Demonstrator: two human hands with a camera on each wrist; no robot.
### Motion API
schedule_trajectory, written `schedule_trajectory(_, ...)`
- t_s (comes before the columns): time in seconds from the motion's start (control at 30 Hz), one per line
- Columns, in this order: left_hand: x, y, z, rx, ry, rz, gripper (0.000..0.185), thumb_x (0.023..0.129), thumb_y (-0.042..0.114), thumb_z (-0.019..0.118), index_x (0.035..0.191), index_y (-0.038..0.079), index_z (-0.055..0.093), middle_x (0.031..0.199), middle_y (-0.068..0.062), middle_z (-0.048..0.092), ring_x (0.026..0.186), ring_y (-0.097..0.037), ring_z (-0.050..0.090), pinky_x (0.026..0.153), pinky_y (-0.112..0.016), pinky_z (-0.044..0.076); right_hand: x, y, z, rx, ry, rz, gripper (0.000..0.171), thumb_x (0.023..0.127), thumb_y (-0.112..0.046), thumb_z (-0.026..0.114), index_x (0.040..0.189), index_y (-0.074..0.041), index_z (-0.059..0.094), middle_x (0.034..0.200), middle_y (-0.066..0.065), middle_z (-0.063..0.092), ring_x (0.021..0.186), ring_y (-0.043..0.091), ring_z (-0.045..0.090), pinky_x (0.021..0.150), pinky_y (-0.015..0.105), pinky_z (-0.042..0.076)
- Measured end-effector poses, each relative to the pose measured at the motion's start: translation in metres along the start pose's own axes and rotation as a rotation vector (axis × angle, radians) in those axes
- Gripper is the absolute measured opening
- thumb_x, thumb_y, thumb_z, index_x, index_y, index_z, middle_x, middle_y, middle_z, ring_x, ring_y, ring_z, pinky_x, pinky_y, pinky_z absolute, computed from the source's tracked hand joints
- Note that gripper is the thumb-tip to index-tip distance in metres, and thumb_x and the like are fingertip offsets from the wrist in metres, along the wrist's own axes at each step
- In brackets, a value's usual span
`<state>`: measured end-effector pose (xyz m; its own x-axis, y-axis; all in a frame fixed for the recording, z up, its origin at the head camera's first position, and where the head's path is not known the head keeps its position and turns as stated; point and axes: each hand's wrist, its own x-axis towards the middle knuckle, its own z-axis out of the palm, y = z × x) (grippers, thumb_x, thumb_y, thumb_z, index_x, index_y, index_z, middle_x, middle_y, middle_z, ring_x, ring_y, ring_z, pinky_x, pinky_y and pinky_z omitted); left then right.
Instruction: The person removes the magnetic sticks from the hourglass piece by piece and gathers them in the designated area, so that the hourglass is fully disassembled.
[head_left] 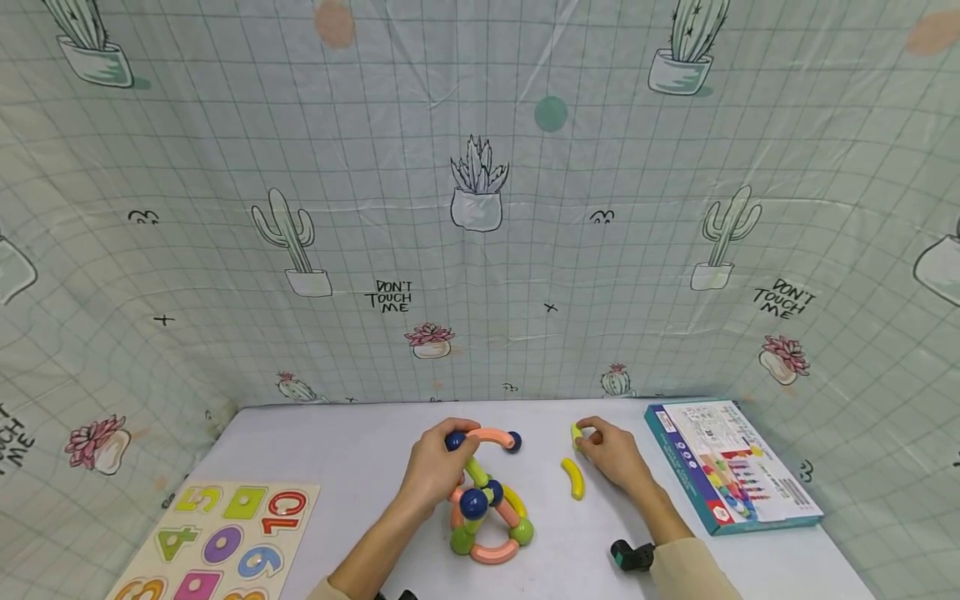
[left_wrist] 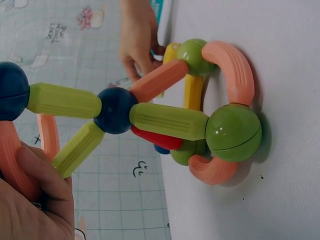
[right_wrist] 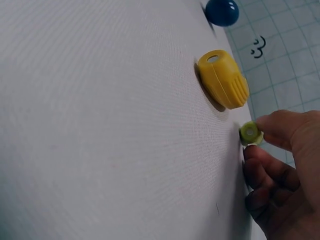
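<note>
Behind the white table rises a cactus-print cloth. Midway between the side edges, the left hand grips the ball-and-rod construction; toward the far edge, the right hand pinches a lime rod. A flat box lies by the far right corner.

Backdrop: soft, even light; faint pale sheen along its creases; grid lines bending toward the side edges of my head view.
Tabletop: greyer and dimmer in my right wrist view, darkest at lower left.
Green ball: small bright glints; soft shadow beside it.
My right hand: diffuse, soft-edged shadow on the tabletop alongside.
</note>
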<state>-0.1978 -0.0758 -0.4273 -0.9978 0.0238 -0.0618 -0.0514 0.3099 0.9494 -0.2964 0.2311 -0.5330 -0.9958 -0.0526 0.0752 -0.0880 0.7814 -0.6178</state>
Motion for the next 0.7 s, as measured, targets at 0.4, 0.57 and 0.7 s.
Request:
schedule_trajectory(0.4, 0.0004, -0.0001, -0.0008, 0.005, 0.002, -0.002, 0.027, 0.099, 0.024, 0.063, 0.124, 0.014, 0.067, 0.075, -0.005, 0.059, 0.046, -0.01, 0.044, 0.042, -0.019, 0.036, 0.0027, -0.0007, -0.0012, -0.001, -0.015, -0.002, 0.029, 0.096, -0.017, 0.067, 0.124, -0.011, 0.067, 0.088, 0.003, 0.063, 0.075, 0.017, 0.055, 0.064, 0.03, 0.046)
schedule_trajectory(0.57, 0.0006, -0.0001, -0.0005, 0.005, 0.004, -0.003, 0.026, 0.099, 0.023, 0.063, 0.124, 0.014, 0.067, 0.075, -0.006, 0.059, 0.046, -0.01, 0.044, 0.042, -0.019, 0.036, 0.0017, -0.0017, -0.0026, 0.008, -0.021, 0.007, 0.034, 0.096, -0.019, 0.066, 0.129, -0.01, 0.064, 0.091, 0.004, 0.064, 0.076, 0.018, 0.055, 0.064, 0.03, 0.047)
schedule_trajectory(0.7, 0.0013, -0.001, 0.0001, 0.008, -0.001, 0.011, 0.028, 0.099, 0.022, 0.062, 0.125, 0.013, 0.066, 0.08, -0.005, 0.06, 0.045, -0.009, 0.043, 0.041, -0.019, 0.034, -0.0002, -0.0052, -0.0039, 0.038, 0.024, -0.016, 0.037, 0.097, -0.022, 0.065, 0.131, -0.007, 0.063, 0.095, 0.007, 0.063, 0.076, 0.018, 0.056, 0.063, 0.03, 0.046)
